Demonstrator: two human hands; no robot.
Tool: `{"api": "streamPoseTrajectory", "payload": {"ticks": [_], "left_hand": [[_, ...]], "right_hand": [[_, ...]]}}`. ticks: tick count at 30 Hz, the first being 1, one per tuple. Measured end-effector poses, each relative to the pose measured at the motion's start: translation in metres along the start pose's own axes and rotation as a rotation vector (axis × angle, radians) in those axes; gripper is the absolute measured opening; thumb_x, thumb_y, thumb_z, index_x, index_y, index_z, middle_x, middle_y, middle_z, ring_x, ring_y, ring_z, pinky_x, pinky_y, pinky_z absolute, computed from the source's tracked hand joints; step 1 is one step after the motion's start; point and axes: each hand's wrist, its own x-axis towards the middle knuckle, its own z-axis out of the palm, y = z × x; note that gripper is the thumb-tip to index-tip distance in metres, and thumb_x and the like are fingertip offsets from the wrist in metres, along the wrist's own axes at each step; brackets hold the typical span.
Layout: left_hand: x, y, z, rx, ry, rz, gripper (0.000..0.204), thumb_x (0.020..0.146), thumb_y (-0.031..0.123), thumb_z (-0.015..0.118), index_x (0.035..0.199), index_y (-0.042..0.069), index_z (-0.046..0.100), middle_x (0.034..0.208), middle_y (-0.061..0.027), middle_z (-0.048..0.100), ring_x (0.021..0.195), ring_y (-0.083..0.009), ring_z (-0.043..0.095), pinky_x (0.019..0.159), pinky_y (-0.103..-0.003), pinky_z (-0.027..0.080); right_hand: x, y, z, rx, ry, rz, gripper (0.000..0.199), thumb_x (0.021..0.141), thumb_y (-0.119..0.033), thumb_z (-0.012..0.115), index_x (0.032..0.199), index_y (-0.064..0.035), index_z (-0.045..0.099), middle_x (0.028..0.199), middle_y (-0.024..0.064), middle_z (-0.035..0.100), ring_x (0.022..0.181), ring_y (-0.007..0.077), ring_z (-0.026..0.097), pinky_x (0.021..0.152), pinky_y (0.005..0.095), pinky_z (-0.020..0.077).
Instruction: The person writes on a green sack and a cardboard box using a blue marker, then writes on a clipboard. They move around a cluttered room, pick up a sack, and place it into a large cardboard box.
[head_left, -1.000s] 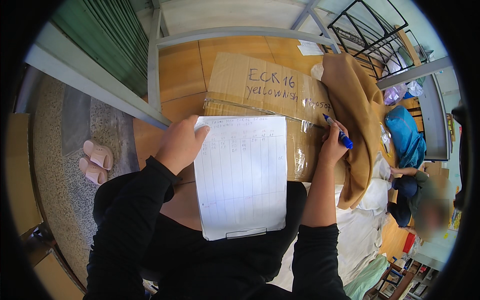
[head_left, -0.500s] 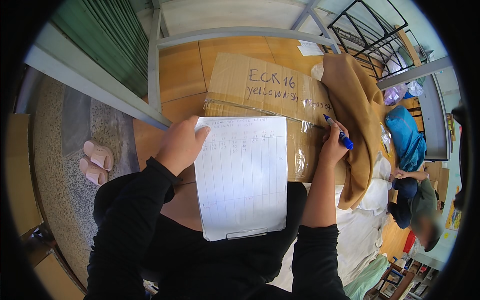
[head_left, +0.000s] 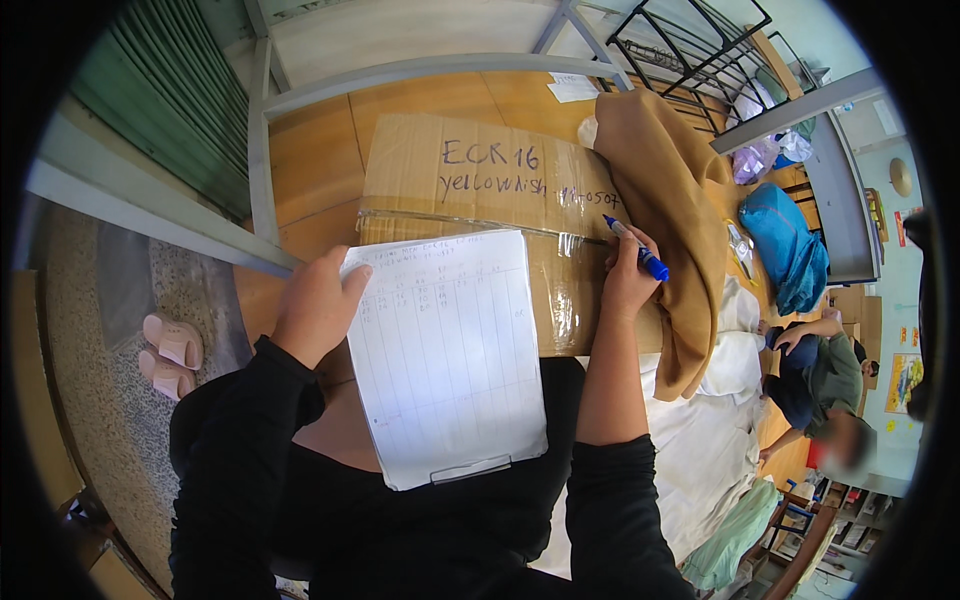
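Note:
My left hand (head_left: 320,305) grips a white clipboard of papers (head_left: 450,370) by its far left corner, thumb on top of the sheets. The top sheet has handwritten columns, and the metal clip lies at its near edge. In my right hand (head_left: 630,275) is a blue marker pen (head_left: 640,250), its tip pointing up and left over the cardboard box (head_left: 400,165). The box is taped across the middle and bears handwriting on its far part; the clipboard hides some of its near side. My right hand is at the box's right part.
Brown cloth (head_left: 665,200) drapes over the box's right side. White sheeting (head_left: 670,460) covers the floor at right, near a blue bag (head_left: 785,245). Another person (head_left: 825,375) crouches far right. Grey metal frame bars (head_left: 440,70) run beyond the box; pink slippers (head_left: 175,350) lie at left.
The whole view has shifted, so the box, clipboard and hands appear farther left. The clipboard is slightly more tilted. The other person's arm now reaches down toward the floor. Both hands keep their holds.

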Motion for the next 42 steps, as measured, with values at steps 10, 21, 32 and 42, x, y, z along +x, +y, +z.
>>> {"api": "streamPoseTrajectory", "payload": {"ticks": [10, 21, 32, 42], "left_hand": [[0.0, -0.002, 0.002, 0.01, 0.0, 0.004, 0.032, 0.093, 0.028, 0.06, 0.107, -0.001, 0.061, 0.093, -0.0243, 0.068, 0.091, -0.0427, 0.063, 0.079, -0.048, 0.049], [0.003, -0.004, 0.002, 0.002, -0.001, 0.028, 0.034, 0.093, 0.028, 0.059, 0.11, -0.001, 0.059, 0.096, -0.0262, 0.066, 0.093, -0.0434, 0.062, 0.079, -0.048, 0.049], [-0.002, 0.0, -0.003, 0.024, -0.05, -0.012, 0.035, 0.096, 0.029, 0.056, 0.108, -0.004, 0.058, 0.096, -0.0245, 0.067, 0.092, -0.0412, 0.063, 0.078, -0.047, 0.05], [-0.001, 0.005, -0.007, 0.027, -0.074, -0.048, 0.032, 0.096, 0.027, 0.057, 0.103, -0.004, 0.058, 0.092, -0.0245, 0.067, 0.088, -0.0413, 0.064, 0.077, -0.048, 0.05]], "right_hand": [[0.001, 0.002, -0.001, -0.005, -0.006, -0.012, 0.022, 0.09, -0.014, 0.066, 0.103, 0.0037, 0.064, 0.08, 0.01, 0.069, 0.058, 0.0077, 0.056, 0.051, 0.0197, 0.0437], [0.001, 0.0, 0.001, 0.017, 0.002, -0.004, 0.022, 0.09, -0.014, 0.066, 0.103, 0.003, 0.063, 0.079, 0.0086, 0.069, 0.057, 0.0071, 0.056, 0.05, 0.0195, 0.0423], [0.0, 0.001, -0.001, -0.027, -0.006, -0.038, 0.021, 0.089, -0.016, 0.066, 0.101, 0.0018, 0.065, 0.078, 0.0091, 0.068, 0.055, 0.0076, 0.054, 0.048, 0.0198, 0.0411], [-0.001, -0.004, 0.002, -0.058, 0.01, -0.013, 0.02, 0.089, -0.016, 0.066, 0.101, 0.0003, 0.065, 0.077, 0.0078, 0.068, 0.054, 0.0067, 0.052, 0.048, 0.0196, 0.04]]}}
